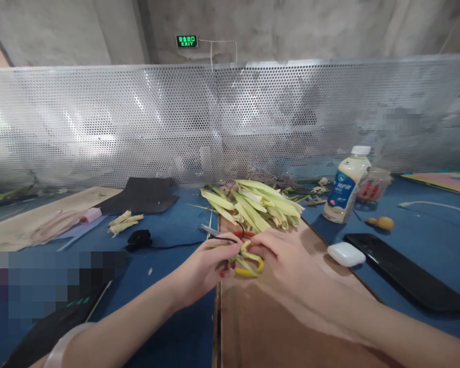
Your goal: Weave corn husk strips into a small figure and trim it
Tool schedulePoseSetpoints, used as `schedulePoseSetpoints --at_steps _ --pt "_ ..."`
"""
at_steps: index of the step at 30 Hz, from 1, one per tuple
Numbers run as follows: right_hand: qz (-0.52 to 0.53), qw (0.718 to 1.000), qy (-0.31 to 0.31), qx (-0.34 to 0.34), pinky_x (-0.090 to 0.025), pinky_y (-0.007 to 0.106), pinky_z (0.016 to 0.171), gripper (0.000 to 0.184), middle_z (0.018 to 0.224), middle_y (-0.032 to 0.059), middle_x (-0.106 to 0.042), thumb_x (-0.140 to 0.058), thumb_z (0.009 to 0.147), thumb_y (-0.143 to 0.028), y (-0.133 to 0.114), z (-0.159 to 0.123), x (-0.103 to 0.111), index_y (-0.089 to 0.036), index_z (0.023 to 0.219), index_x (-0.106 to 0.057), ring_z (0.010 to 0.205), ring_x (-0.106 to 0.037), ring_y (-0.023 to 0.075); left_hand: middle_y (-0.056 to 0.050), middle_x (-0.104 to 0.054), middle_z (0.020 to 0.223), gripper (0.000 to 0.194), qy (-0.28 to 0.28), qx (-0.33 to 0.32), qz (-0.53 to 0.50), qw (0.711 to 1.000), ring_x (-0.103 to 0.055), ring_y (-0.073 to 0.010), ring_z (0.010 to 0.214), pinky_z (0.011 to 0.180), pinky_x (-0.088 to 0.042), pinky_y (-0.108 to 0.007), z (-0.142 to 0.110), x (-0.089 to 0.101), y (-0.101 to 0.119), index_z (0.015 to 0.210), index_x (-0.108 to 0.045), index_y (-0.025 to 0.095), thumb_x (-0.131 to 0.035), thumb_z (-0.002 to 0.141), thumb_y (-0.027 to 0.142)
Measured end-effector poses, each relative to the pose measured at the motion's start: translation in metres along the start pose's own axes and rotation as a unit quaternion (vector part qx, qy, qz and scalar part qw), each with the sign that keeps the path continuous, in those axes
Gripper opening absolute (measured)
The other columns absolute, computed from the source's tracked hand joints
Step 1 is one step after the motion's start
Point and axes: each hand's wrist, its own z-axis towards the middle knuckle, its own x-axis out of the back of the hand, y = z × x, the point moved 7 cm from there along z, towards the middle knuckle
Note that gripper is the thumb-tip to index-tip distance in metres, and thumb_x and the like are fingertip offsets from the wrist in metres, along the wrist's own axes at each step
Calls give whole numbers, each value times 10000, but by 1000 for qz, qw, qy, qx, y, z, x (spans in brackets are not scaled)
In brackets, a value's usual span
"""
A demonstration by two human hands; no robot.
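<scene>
My left hand (pixel 210 263) is closed in a pinch around a small bundle of pale green husk strips (pixel 247 262) and a black cord (pixel 184 244). The cord runs left to a small black ball of it (pixel 138 238). Against the same bundle, my right hand (pixel 281 253) has its fingers bent together; what lies between its fingertips is partly hidden. Under and behind the hands show scissors (pixel 244 234) with a silver blade pointing left and a red handle part. A yellow loop (pixel 255 271) curves between the hands. Just beyond lies a heap of corn husks (pixel 258 204).
To the right stand a drink bottle (pixel 341 189) and a clear tub (pixel 373 185), near a white earbud case (pixel 346 254) and a black phone (pixel 408 273). A black sheet (pixel 140 195) and a small husk bundle (pixel 124 223) lie left. A perforated metal screen (pixel 138 122) closes the back.
</scene>
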Motion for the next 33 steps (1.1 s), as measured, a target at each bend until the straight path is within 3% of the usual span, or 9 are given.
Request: schedulePoseSetpoints --at_steps 5,7,11,15,18,23,28,33 --pt "-66 997 -38 -9 -400 278 670 156 810 32 -596 -487 767 -141 0 -2 1 -210 850 -600 739 -533 165 12 -464 665 57 -13 -10 119 993 -376 -82 559 518 -285 -190 -4 -3 4 699 -630 158 -610 749 179" --pt "-66 996 -56 -3 -387 279 647 88 757 29 -568 -500 754 -153 -1 -4 -3 -197 773 -574 702 -515 162 -13 -505 731 61 -46 -52 231 970 -440 -117 657 607 -340 -209 -6 -10 11 699 -655 167 -613 740 148" --pt "-71 995 -67 10 -370 277 601 85 694 39 -523 -497 747 -161 -1 -11 -4 -187 666 -491 671 -489 165 -64 -506 934 216 -110 -184 473 854 -490 -181 890 816 -382 -286 -13 -31 19 809 -664 207 -494 785 77" --pt "-72 995 -61 28 -379 307 633 43 783 73 -528 -524 730 -177 -5 -19 1 -190 705 -491 789 -494 214 -75 -525 931 246 -76 -218 590 773 -469 -210 900 823 -359 -341 -13 -28 16 823 -697 242 -501 794 98" --pt "-27 996 -85 3 -389 297 616 34 741 43 -506 -514 748 -174 -4 -19 -7 -169 719 -498 708 -485 170 -58 -597 878 193 -68 -234 654 716 -440 -223 855 782 -305 -365 -13 -25 15 765 -722 293 -551 812 215" --pt "22 994 -108 -19 -398 230 564 142 698 -10 -482 -462 864 -225 -7 -19 -19 -132 768 -509 594 -443 85 -15 -670 840 213 -106 -240 652 711 -437 -228 911 813 -262 -370 -14 -24 15 796 -721 344 -552 826 217" --pt "45 991 -127 -27 -359 217 509 160 639 -8 -464 -431 799 -101 -10 -23 -7 -189 676 -484 547 -414 88 1 -697 760 231 -135 -238 636 722 -465 -239 1023 898 -228 -393 -14 -24 14 791 -714 368 -549 830 211" --pt "101 983 -155 -5 -406 228 570 152 738 3 -523 -421 766 -51 -6 -31 -26 -181 707 -473 664 -498 108 25 -716 776 286 -147 -250 676 677 -432 -259 1173 976 -78 -428 -21 -25 5 844 -694 401 -577 790 145"
